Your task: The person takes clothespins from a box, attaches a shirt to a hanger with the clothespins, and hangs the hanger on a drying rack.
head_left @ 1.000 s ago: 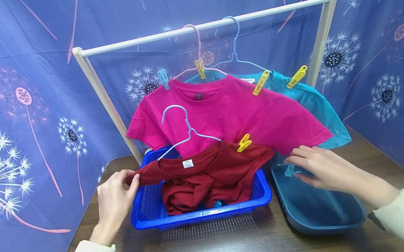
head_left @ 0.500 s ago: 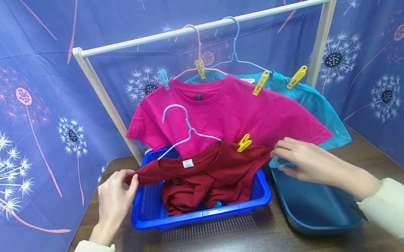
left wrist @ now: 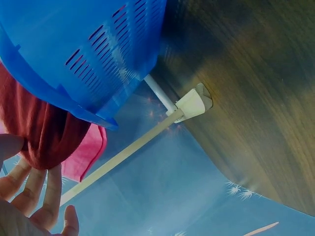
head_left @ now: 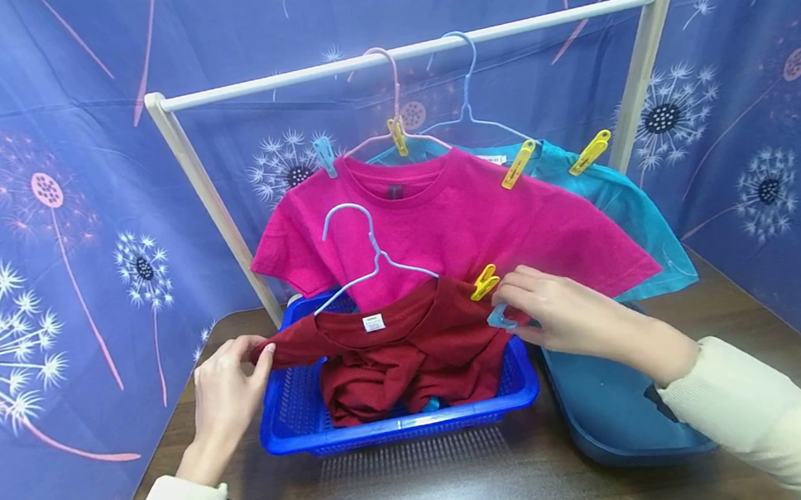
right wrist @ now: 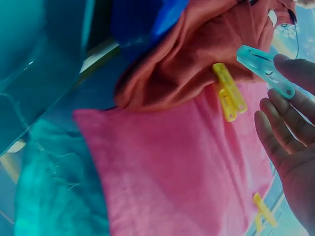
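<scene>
My left hand point(head_left: 232, 391) pinches the left sleeve end of a dark red T-shirt point(head_left: 378, 369), stretching it sideways; the left wrist view shows thumb and fingers on the cloth. A pale blue hanger point(head_left: 377, 261) is inside the shirt's neck, its hook standing free above. A yellow clothespin point(head_left: 484, 282) is clipped on the right shoulder. Close beside that shoulder, my right hand point(head_left: 554, 314) pinches a light blue clothespin point(right wrist: 266, 70) between thumb and fingers. The shirt's lower part lies bunched in a blue basket point(head_left: 400, 428).
Behind, a pink T-shirt point(head_left: 427, 222) and a turquoise T-shirt point(head_left: 658, 239) hang with clothespins from a white rail point(head_left: 260, 86). Under my right arm stands a dark blue tub point(head_left: 614, 399). The wooden table point(head_left: 371, 495) extends in front of the basket.
My right hand has moved left from over the tub to the red shirt's right shoulder, carrying the light blue clothespin. The left hand keeps its hold on the sleeve.
</scene>
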A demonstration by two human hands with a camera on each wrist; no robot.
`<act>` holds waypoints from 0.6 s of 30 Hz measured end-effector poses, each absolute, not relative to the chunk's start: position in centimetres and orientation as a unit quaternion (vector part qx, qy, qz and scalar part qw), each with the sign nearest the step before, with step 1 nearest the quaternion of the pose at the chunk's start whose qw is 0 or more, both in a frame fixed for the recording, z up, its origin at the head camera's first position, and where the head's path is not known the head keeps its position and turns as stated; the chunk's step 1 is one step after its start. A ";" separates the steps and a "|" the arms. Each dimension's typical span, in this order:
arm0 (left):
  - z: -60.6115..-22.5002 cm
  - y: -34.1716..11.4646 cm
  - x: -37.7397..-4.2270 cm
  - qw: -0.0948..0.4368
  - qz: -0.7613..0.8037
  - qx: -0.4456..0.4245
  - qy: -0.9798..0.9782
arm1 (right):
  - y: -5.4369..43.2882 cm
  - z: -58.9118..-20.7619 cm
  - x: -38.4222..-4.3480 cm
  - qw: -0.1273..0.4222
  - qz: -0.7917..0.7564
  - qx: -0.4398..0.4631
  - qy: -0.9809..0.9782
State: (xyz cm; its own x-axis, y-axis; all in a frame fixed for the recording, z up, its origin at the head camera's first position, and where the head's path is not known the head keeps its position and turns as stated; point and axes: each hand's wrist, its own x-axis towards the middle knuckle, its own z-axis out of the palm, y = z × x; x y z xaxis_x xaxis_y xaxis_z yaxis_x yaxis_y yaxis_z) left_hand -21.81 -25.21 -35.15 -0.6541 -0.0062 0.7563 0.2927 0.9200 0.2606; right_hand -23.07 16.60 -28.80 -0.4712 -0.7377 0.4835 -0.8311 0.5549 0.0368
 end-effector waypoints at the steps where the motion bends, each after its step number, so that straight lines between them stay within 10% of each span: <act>1: -35.1 -25.2 -21.8 0.408 -0.183 -0.080 -0.891 | 16.3 -28.7 -23.1 0.229 0.103 0.464 -0.850; 18: -35.0 -25.2 -21.7 0.406 -0.182 -0.081 -0.892 | 10.7 -27.3 -23.8 0.271 0.044 0.479 -0.834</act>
